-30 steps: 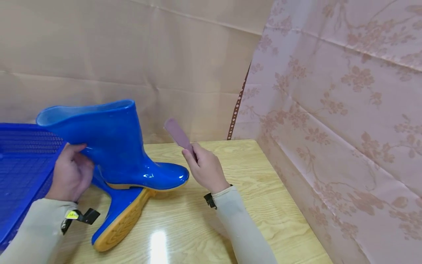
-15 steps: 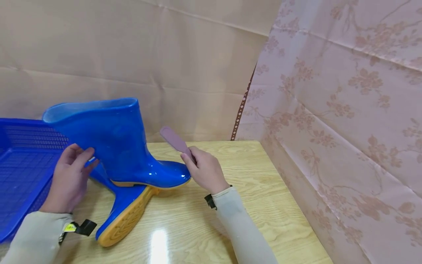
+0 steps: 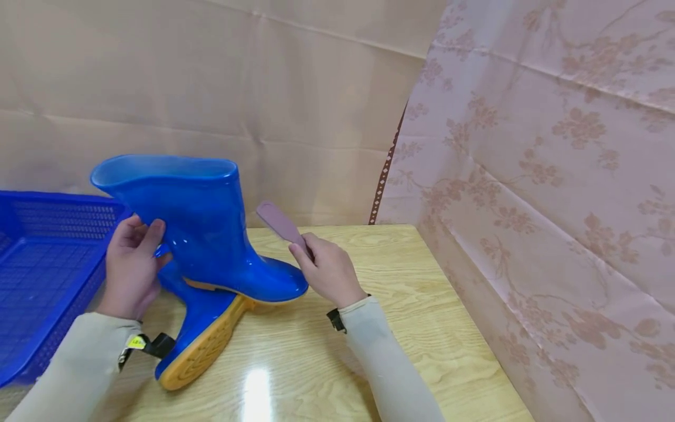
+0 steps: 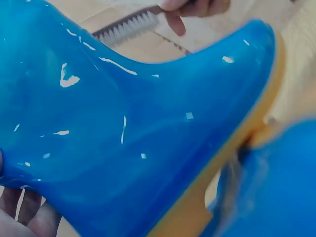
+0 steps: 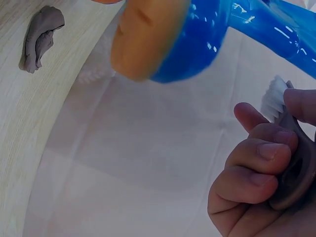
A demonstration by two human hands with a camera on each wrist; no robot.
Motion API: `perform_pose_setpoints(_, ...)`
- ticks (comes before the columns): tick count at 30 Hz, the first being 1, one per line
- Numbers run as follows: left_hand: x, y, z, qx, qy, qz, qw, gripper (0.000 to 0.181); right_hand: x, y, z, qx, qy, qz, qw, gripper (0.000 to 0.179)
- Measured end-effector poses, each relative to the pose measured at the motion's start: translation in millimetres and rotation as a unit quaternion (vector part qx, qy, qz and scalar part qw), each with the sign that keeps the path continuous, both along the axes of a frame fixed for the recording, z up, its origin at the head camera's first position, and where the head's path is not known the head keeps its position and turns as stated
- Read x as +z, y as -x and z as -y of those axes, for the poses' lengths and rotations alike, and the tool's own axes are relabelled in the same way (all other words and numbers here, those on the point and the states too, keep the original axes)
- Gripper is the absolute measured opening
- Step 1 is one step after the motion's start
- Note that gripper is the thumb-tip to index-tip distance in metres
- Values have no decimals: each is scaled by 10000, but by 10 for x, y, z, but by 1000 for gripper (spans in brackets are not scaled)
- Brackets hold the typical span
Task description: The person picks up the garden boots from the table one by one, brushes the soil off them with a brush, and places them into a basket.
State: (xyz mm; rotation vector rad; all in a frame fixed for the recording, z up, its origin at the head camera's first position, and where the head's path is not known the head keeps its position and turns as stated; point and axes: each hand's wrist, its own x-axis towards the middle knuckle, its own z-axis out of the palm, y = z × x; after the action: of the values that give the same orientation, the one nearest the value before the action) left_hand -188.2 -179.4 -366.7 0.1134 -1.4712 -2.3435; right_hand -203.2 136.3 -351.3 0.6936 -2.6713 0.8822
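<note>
The right hand (image 3: 332, 272) has its grip curled round the handle of a scrubbing brush (image 3: 279, 221), whose head points toward ten o'clock. Its mauve back faces the head camera; the white bristles (image 4: 131, 29) show in the left wrist view. A gap separates the brush head from the boot.

The left hand (image 3: 132, 269) pinches the back of the upright blue rain boot (image 3: 200, 223), thumb on the near side. This boot stands at nine o'clock from the brush, opening upward, toe toward four o'clock. Whether it touches the second boot (image 3: 205, 349) cannot be told; that one lies at six o'clock below it on its side, yellow sole showing, toe toward seven.

Both are over the wood-grain tabletop (image 3: 316, 363). A blue plastic basket (image 3: 68, 220) sits at nine o'clock from the left hand. In the right wrist view, a crumpled grey piece (image 5: 44, 37) lies at ten o'clock. A beige curtain (image 3: 211, 82) hangs at twelve, a flowered cloth (image 3: 554, 176) at two.
</note>
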Motion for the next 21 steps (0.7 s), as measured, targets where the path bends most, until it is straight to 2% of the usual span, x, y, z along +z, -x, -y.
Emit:
perform_pose_setpoints(4,103,112,-75,-499,-280,-65,9983,27,24,-2,-20,-14,25,102,9999,34)
perform_pose_setpoints(9,180,227,-60,-1221,-581,-221,9906,31,47,10,-17,54,5,149,9999,35)
perform_pose_setpoints(12,160,280,-24,-1385,-352,-147,9896,28,36,25,-12,133,-48,143,9998,35)
perform_pose_setpoints(15,103,308,6,-1229,189,40,9922,28,18,37,-12,197,-89,152,9997,35)
perform_pose_setpoints(18,34,310,29,-825,616,343,9941,29,3,45,-15,222,-157,133,9995,35)
perform_pose_setpoints(21,-43,276,40,-553,1015,745,9905,27,-10,50,-11,334,-299,106,9989,33)
